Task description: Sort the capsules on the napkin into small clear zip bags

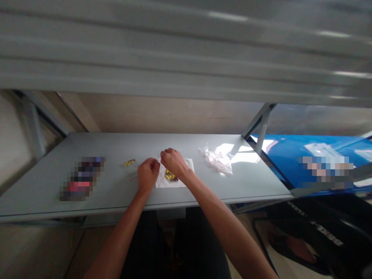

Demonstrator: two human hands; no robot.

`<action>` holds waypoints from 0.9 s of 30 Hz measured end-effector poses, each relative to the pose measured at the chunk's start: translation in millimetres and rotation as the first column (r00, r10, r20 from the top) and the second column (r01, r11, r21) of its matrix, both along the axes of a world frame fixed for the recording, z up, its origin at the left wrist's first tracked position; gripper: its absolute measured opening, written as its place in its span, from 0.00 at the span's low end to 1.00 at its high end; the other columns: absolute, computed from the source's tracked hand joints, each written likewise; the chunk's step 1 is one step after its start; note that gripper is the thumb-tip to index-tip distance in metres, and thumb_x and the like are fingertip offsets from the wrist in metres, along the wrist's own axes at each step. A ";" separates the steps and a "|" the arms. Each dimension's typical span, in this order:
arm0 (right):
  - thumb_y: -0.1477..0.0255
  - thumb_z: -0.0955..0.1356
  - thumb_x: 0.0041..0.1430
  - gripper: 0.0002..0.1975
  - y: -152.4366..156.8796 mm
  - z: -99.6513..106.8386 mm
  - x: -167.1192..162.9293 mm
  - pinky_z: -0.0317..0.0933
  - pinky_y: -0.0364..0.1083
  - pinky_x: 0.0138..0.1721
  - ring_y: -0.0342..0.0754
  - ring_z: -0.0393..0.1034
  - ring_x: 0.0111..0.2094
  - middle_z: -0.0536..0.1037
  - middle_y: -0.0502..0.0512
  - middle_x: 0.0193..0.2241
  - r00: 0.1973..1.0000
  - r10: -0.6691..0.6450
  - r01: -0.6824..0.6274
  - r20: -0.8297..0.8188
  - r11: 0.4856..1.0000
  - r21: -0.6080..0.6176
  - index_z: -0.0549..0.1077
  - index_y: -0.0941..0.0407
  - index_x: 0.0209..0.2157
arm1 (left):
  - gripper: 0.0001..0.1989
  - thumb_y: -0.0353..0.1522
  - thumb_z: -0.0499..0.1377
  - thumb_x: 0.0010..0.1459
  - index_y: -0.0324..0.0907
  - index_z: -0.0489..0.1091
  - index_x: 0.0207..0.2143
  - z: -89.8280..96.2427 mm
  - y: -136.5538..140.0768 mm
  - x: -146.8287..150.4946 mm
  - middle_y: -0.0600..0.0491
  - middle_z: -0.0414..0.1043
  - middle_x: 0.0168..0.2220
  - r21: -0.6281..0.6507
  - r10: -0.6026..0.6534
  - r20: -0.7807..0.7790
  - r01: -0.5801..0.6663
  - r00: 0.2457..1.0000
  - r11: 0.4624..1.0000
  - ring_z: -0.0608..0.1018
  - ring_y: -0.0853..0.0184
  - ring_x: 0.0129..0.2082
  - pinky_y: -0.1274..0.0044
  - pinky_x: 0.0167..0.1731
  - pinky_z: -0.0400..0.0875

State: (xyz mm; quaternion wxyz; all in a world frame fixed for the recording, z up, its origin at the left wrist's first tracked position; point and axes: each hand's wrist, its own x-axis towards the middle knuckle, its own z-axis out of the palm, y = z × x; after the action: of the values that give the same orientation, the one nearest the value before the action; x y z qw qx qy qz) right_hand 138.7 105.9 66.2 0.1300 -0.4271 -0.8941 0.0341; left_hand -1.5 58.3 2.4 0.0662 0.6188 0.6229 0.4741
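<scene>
My left hand (148, 173) and my right hand (174, 161) are close together over the middle of the table, both with fingers pinched. Whatever lies between the fingertips is too small to make out. Beneath my right hand is a white cloth or sheet of paper (162, 183), partly covered by the hand. On it sit several small yellow and dark pieces (171, 176). Left of my left hand lies a little group of similar yellow pieces (129, 162), possibly in clear wrap. A thin pinkish strip (133, 178) pokes out beside my left hand.
A heap of clear plastic bags (217, 162) rests on the grey table (110, 193), to the right. A blurred-out dark and red object (83, 179) lies at left. A ridged metal shelf (174, 58) hangs overhead. Beyond a metal post, a blue table (279, 166) and a person in black (319, 228) appear.
</scene>
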 end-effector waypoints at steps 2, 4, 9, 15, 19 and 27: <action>0.79 0.62 0.66 0.12 0.0 0.7 2.9 0.60 0.44 0.44 0.50 0.73 0.42 0.81 0.62 0.39 0.998 -0.050 0.050 -0.039 0.999 0.004 0.78 0.60 0.40 | 0.10 0.31 0.55 0.58 0.43 0.66 0.23 0.4 -1.0 1.3 0.55 0.69 0.22 -0.008 0.046 0.002 -0.046 0.999 0.999 0.71 0.68 0.24 0.77 0.31 0.62; 0.76 0.64 0.67 0.11 -1.2 1.0 5.8 0.60 0.44 0.43 0.50 0.73 0.42 0.81 0.61 0.39 0.996 -0.043 0.043 -0.079 0.999 -0.002 0.78 0.59 0.42 | 0.10 0.31 0.55 0.58 0.42 0.66 0.24 0.8 -1.5 2.3 0.56 0.69 0.23 -0.015 0.050 0.032 -0.049 0.998 0.999 0.71 0.68 0.24 0.77 0.30 0.62; 0.70 0.66 0.67 0.12 -3.4 -1.9 5.0 0.60 0.45 0.42 0.51 0.75 0.42 0.81 0.61 0.43 0.998 -0.011 0.009 -0.069 1.000 -0.024 0.77 0.57 0.48 | 0.08 0.31 0.54 0.59 0.42 0.68 0.27 1.4 -1.6 2.3 0.54 0.72 0.25 -0.003 0.010 0.045 -0.010 0.999 1.000 0.72 0.67 0.25 0.77 0.30 0.63; 0.76 0.64 0.65 0.12 -0.6 -4.8 -1.5 0.58 0.44 0.38 0.50 0.76 0.39 0.82 0.60 0.41 0.995 0.040 -0.042 -0.092 0.999 -0.022 0.79 0.56 0.45 | 0.07 0.29 0.56 0.54 0.43 0.65 0.23 4.0 -5.9 1.4 0.55 0.69 0.23 0.040 -0.037 -0.010 0.037 0.999 0.998 0.71 0.66 0.25 0.75 0.31 0.64; 0.76 0.63 0.66 0.13 7.8 -8.3 1.5 0.56 0.42 0.33 0.45 0.73 0.30 0.82 0.57 0.31 0.940 0.010 -0.058 -0.342 0.989 -0.133 0.79 0.58 0.34 | 0.02 0.28 0.57 0.54 0.43 0.69 0.32 3.7 -7.6 -0.8 0.52 0.73 0.32 0.180 -0.064 0.113 0.043 0.992 0.983 0.75 0.64 0.34 0.75 0.34 0.68; 0.58 0.68 0.62 0.18 24.0 -19.4 15.9 0.56 0.39 0.18 0.37 0.62 0.17 0.82 0.55 0.30 0.538 -0.096 -0.502 -0.838 0.761 -0.410 0.79 0.60 0.38 | 0.21 0.44 0.59 0.63 0.45 0.68 0.54 -3.8 6.9 -5.6 0.48 0.77 0.44 0.088 -0.196 0.650 0.183 0.734 0.979 0.80 0.62 0.43 0.75 0.37 0.74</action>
State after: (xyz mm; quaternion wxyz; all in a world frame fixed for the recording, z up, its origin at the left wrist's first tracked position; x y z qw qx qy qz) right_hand 154.6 129.9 46.9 0.3794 -0.2631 -0.7110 0.5304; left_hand -7.1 65.2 -1.5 0.3224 0.4742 0.4894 0.6570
